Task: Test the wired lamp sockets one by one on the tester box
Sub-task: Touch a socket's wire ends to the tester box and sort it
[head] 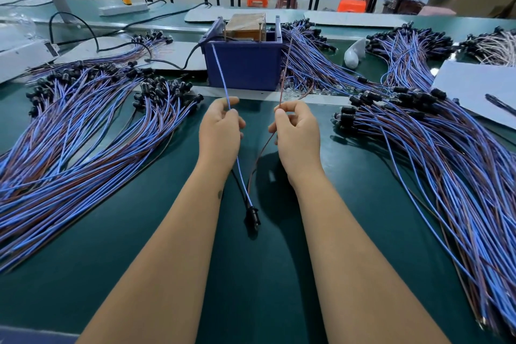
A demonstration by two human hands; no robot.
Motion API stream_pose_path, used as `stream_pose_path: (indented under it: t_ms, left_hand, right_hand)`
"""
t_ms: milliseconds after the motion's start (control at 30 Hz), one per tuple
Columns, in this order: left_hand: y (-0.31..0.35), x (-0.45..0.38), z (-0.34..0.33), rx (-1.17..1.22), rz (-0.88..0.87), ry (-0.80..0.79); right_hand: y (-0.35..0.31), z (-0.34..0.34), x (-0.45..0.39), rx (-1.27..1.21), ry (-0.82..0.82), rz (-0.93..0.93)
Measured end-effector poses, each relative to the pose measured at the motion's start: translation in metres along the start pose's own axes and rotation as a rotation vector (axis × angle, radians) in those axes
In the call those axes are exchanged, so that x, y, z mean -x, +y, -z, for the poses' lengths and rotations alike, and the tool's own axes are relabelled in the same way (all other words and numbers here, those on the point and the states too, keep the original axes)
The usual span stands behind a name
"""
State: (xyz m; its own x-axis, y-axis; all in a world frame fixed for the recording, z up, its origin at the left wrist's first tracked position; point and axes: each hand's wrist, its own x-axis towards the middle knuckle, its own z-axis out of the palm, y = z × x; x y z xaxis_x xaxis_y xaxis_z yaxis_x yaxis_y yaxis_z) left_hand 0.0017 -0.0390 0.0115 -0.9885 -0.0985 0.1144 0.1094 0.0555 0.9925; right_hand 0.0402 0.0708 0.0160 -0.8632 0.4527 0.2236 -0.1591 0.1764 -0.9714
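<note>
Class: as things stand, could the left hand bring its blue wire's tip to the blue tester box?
Probably yes. The left hand pinches the thin blue wire, whose tip already reaches the blue plastic tester box's left rim, with nothing between.

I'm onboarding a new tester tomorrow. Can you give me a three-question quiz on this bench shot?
1. True or false: the left hand pinches the thin blue wire.
2. Which wire does the right hand hold? A) thin brown wire B) black power cable C) white cord
3. Fill in: the black lamp socket hangs between the two ____.

Key: 1 true; 2 A; 3 forearms. Both wires reach up to the dark blue plastic tester box.
</note>
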Motion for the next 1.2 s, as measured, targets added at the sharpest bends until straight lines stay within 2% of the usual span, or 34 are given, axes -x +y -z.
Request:
stream_pose_path:
  t_ms: [233, 367, 700, 933, 1200]
  left_hand:
    - [0.005, 0.003, 0.005, 0.141, -0.092, 0.082]
    - [0.002, 0.002, 0.005, 0.154, -0.079, 0.089]
    - [-0.009, -0.007, 0.005, 0.089, -0.004, 0.101]
    - [-0.013, -0.010, 0.003, -0.085, -0.019, 0.074]
    - [-0.010, -0.007, 0.005, -0.063, -0.007, 0.113]
  right_hand:
    - [0.002, 0.002, -0.002, 0.026, 0.030, -0.013]
    - [0.000, 0.003, -0.003, 0.003, 0.038, -0.050]
    - [-0.003, 0.003, -0.002, -0.114, 0.053, -0.079]
    - [-0.001, 0.004, -0.004, -0.243, 0.090, -0.150]
    - [-0.001, 0.004, -0.006, -0.270, 0.080, -0.162]
